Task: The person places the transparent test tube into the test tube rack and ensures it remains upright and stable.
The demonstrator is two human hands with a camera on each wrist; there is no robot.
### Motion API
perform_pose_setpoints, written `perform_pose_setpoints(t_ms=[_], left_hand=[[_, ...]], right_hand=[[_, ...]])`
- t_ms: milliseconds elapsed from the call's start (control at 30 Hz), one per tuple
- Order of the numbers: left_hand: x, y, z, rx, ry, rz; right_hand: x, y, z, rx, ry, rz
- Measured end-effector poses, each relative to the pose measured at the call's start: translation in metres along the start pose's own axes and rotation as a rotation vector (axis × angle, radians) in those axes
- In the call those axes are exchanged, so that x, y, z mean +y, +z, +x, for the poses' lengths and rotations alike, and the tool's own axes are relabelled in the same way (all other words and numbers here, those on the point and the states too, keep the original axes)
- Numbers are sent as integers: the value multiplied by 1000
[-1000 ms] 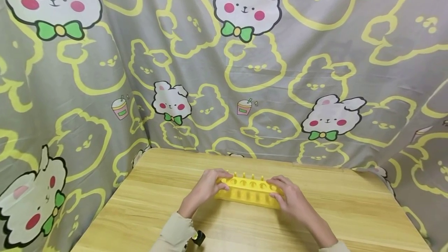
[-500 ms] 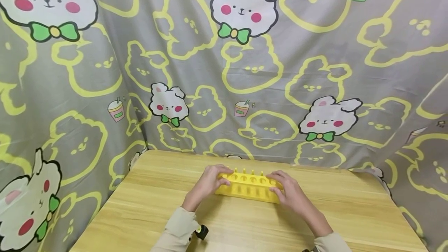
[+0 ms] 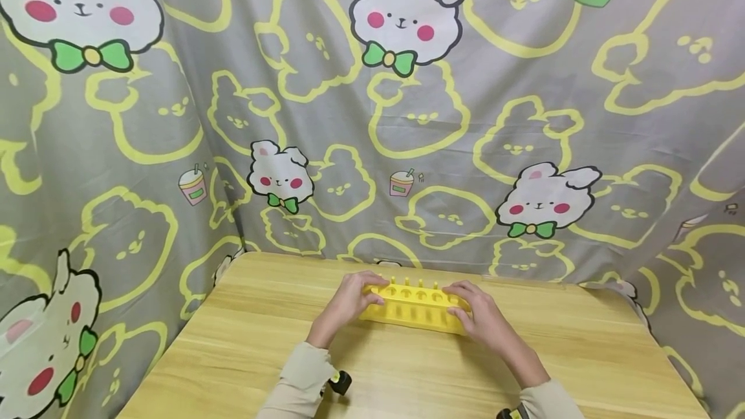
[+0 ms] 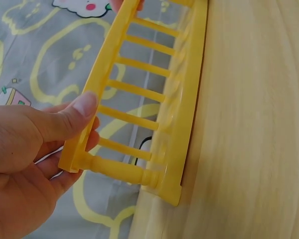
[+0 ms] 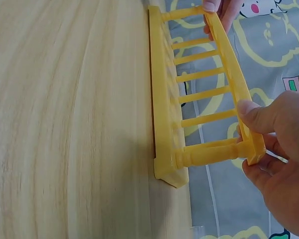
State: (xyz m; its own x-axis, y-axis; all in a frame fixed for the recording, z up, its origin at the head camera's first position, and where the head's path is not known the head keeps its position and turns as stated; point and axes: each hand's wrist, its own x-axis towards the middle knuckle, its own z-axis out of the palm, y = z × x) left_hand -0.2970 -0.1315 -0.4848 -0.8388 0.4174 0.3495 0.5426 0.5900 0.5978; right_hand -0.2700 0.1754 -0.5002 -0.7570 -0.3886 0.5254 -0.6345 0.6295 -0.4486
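A yellow plastic two-tier holed rack (image 3: 414, 303) stands on a pale wood-grain table (image 3: 233, 341).
The left hand (image 3: 351, 297) at its left end and the right hand (image 3: 484, 315) at its right both pinch closed on its top plate (image 4: 103, 64); grey rabbit-printed fabric (image 3: 343, 112) hangs behind it.

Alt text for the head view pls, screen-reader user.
A person's left hand and right hand grip opposite ends of a yellow rack with a row of round holes, at a wood-grain table. Behind it hangs grey rabbit-print fabric.
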Motion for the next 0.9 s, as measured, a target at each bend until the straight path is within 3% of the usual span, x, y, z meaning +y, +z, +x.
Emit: perform_pose_setpoints(t_ms=[233, 500, 900], left_hand=[[-2, 1, 2, 19, -18, 0], [-1, 2, -1, -7, -67, -15], [0, 0, 2, -6, -30, 14]], right_hand=[[-1, -1, 2, -9, 17, 4], [-3, 2, 1, -16, 53, -9], [-3, 2, -1, 26, 42, -14]])
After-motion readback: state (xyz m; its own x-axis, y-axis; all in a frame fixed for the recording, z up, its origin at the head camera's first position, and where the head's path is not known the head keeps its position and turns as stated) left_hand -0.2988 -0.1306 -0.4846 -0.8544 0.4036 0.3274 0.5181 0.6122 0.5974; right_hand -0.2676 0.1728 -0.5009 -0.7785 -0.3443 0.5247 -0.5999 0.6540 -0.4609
